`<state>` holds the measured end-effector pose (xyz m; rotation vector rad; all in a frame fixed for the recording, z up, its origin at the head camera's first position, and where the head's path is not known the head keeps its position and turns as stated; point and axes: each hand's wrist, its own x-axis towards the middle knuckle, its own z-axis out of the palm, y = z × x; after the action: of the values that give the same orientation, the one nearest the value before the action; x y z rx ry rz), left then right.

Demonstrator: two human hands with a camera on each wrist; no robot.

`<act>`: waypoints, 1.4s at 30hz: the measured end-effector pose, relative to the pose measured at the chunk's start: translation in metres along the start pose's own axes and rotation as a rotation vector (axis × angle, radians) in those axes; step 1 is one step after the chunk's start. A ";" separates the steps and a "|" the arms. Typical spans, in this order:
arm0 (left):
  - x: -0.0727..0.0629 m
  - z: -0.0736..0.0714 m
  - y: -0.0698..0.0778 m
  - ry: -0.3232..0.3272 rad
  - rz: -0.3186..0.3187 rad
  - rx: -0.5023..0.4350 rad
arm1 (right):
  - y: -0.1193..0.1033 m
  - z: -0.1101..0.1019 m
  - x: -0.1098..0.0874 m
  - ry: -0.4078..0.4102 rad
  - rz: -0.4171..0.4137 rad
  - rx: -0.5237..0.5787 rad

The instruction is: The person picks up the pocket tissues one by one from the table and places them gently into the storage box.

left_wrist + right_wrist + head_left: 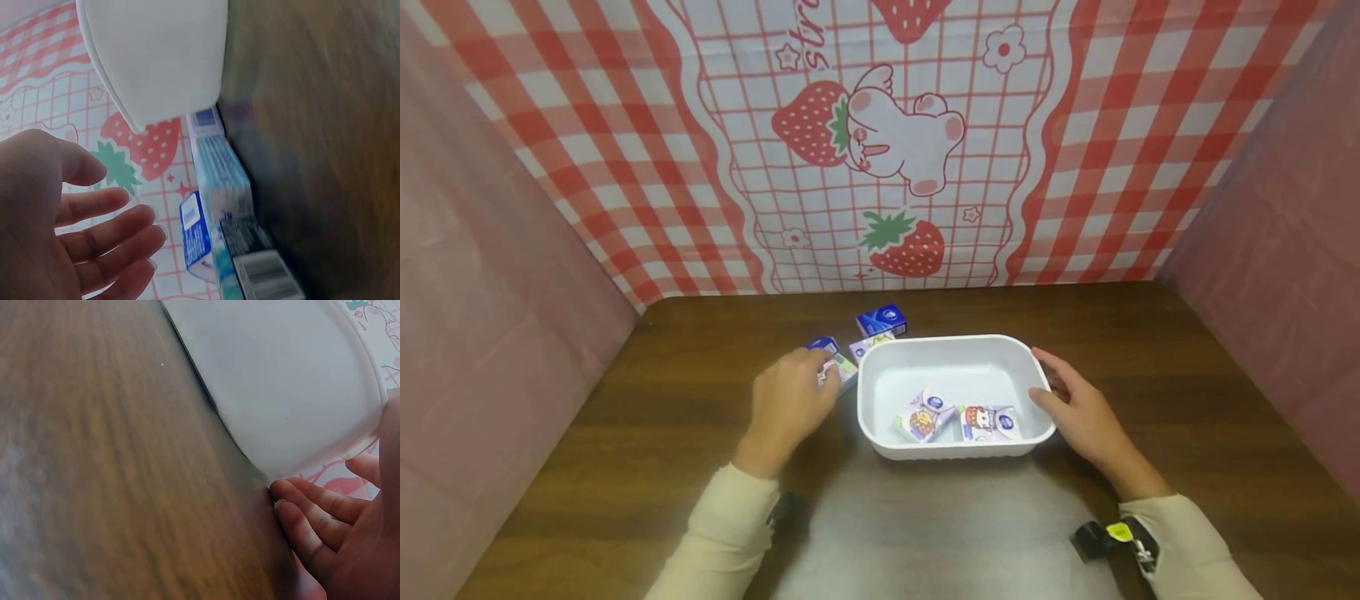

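A white plastic basin (955,451) holds two small purple-and-white cartoon-printed packs, the left pack (925,421) tilted and the right pack (988,423) lying flat. My right hand (1086,417) grips the basin's right end, thumb over the rim and the other fingers outside against the wall. Over several small packs left of the basin hovers my left hand (793,400), its fingers spread and relaxed. Under it lie a pastel pack (844,368) and part of a dark-blue pack (823,343). In the left wrist view, a gap separates the fingers from a light-blue pack (224,175).
Behind the basin's left corner sit a blue pack (882,320) and a purple-and-white pack (871,344). The brown wooden table (1150,350) ends at a red-and-white strawberry cloth (917,150), with pink cloth walls (497,292) on both sides.
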<state>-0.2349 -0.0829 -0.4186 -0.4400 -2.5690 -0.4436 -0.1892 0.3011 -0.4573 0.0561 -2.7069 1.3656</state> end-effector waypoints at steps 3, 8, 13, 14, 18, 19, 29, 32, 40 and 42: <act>0.002 0.000 -0.005 -0.005 0.009 0.029 | 0.001 0.000 0.000 0.002 -0.002 0.000; 0.004 -0.001 -0.012 -0.020 0.013 0.044 | 0.000 0.000 0.000 0.001 -0.003 0.000; 0.005 0.001 -0.016 0.000 0.019 0.044 | 0.000 0.000 -0.001 0.005 -0.015 0.004; 0.005 0.002 -0.017 -0.001 0.016 0.045 | 0.000 0.000 -0.001 0.006 -0.018 0.003; 0.006 0.002 -0.021 -0.027 -0.010 0.045 | 0.000 0.000 -0.001 0.005 -0.015 0.005; 0.007 0.001 -0.021 -0.036 -0.015 0.045 | 0.000 0.000 -0.001 0.006 -0.013 0.006; 0.011 0.000 -0.031 -0.097 -0.039 0.047 | 0.000 0.000 -0.001 0.004 -0.008 0.005; 0.013 0.000 -0.033 -0.106 -0.050 0.050 | -0.001 0.000 -0.001 0.002 -0.003 0.009; 0.018 0.003 -0.037 -0.119 -0.066 0.054 | 0.000 0.000 -0.001 0.010 -0.009 0.012; 0.018 0.003 -0.039 -0.134 -0.077 0.052 | 0.001 0.001 -0.001 0.012 -0.010 0.011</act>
<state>-0.2660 -0.1122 -0.4210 -0.3647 -2.7282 -0.3847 -0.1879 0.3010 -0.4582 0.0616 -2.6856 1.3742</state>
